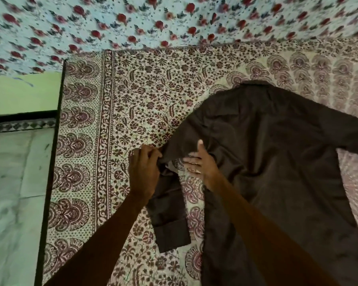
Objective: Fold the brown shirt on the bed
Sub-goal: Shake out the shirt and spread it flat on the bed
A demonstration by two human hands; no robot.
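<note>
On one bed [87, 124], two hands grip one brown shirt [277, 151].

The shirt [277, 162] lies on the bed cover [132, 100], toward the right, its collar at the far end. Both hands — left hand [144, 172], right hand [201, 162] — rest at its left sleeve [170, 213]. The floor [15, 182] is left of the bed.

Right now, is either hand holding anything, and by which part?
The left hand pinches the brown shirt at the bend of its near sleeve. The right hand lies flat by the armpit, gripping nothing.
</note>
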